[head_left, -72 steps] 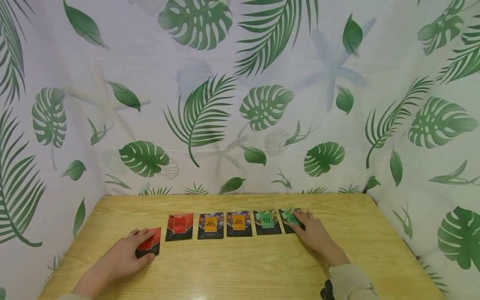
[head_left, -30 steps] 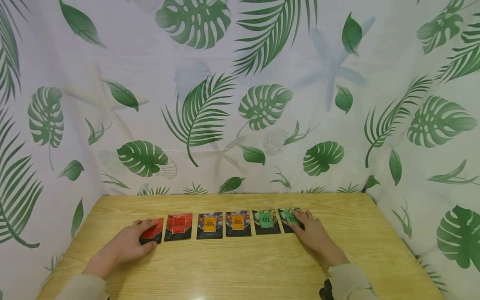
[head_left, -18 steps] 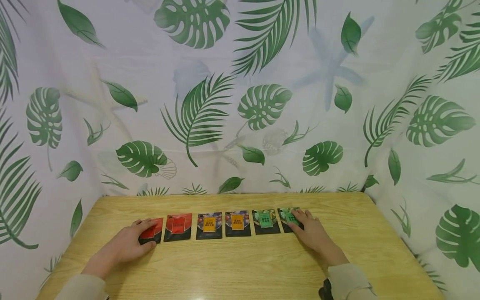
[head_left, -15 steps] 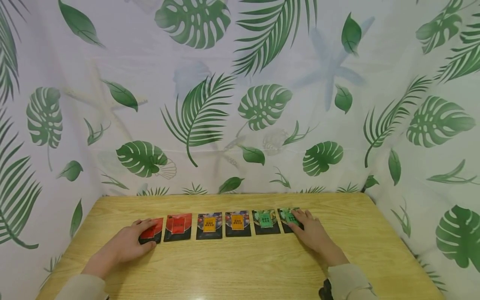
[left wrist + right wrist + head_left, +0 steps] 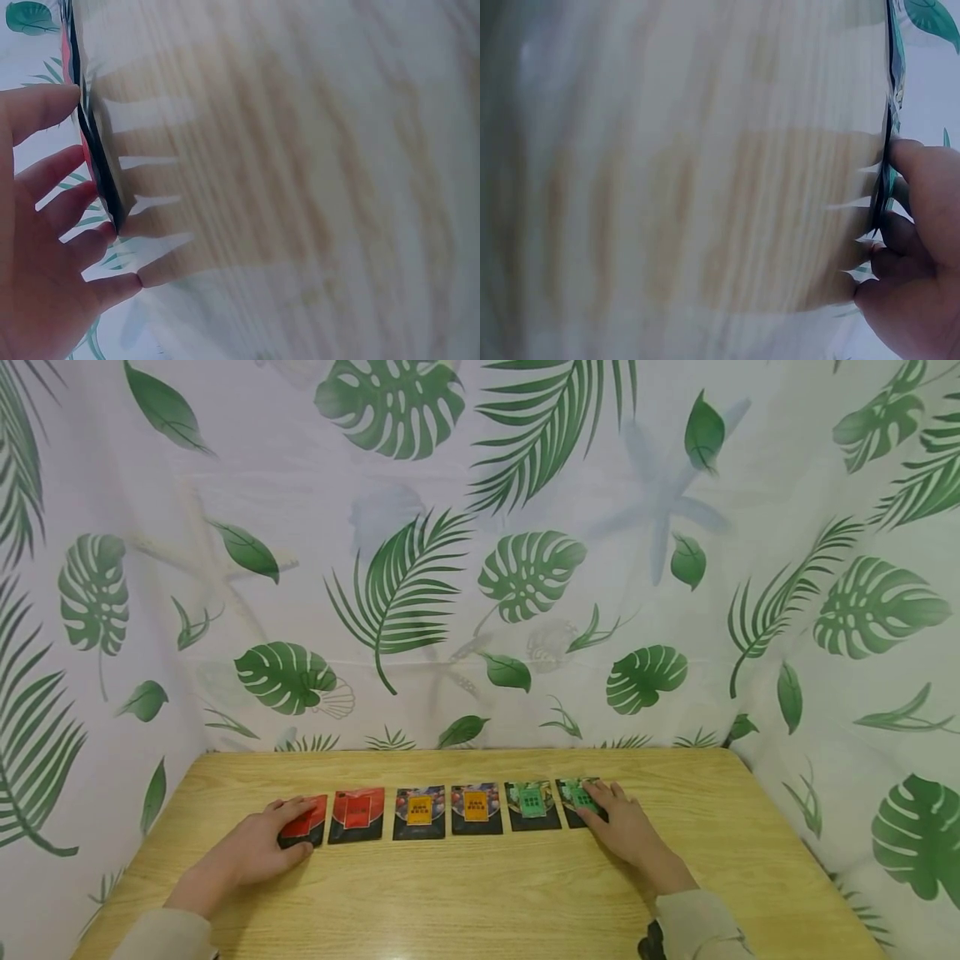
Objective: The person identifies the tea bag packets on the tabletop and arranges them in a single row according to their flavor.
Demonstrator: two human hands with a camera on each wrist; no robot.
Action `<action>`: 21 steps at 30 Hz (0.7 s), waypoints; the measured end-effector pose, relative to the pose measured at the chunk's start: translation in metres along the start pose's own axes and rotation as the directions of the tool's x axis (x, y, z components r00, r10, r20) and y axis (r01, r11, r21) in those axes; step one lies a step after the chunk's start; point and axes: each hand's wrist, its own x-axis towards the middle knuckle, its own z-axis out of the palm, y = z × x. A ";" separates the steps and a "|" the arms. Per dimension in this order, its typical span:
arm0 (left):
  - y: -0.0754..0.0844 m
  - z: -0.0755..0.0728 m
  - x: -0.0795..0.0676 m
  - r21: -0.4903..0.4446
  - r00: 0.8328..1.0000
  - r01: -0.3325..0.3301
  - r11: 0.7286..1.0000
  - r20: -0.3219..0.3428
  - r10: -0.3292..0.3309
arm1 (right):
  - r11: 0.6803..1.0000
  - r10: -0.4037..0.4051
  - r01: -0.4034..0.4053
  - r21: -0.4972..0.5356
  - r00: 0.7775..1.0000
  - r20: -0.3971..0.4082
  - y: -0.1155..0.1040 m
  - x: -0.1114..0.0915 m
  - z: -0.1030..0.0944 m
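Note:
My left hand (image 5: 258, 843) rests on a red-and-black packet (image 5: 318, 818) at the left end of a row; its thumb lies near the packet's lower edge. In the left wrist view the fingers (image 5: 56, 169) reach the edge of that packet (image 5: 97, 157), which lies flat. My right hand (image 5: 626, 827) touches a green-and-black packet (image 5: 573, 792) at the right end, partly covering it. From the right wrist view, the thumb and fingers (image 5: 911, 154) meet this packet (image 5: 883, 180) edge-on.
Between the hands lie another red packet (image 5: 357, 815), two packets with orange labels (image 5: 419, 812) (image 5: 476, 807), and a second green one (image 5: 533, 804). A wooden table (image 5: 450, 893) carries the row. Leaf-printed cloth (image 5: 480, 568) hangs behind and at both sides.
Since the earliest frame, my left hand has slid the end red packet away from me and slightly right, closer in line with the row. Over the last second both hands stay put.

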 end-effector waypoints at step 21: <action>0.012 -0.011 0.014 0.094 0.977 0.000 0.996 -0.214 0.021 | 0.999 -0.021 0.021 -0.049 1.000 0.013 -0.011 0.017 -0.018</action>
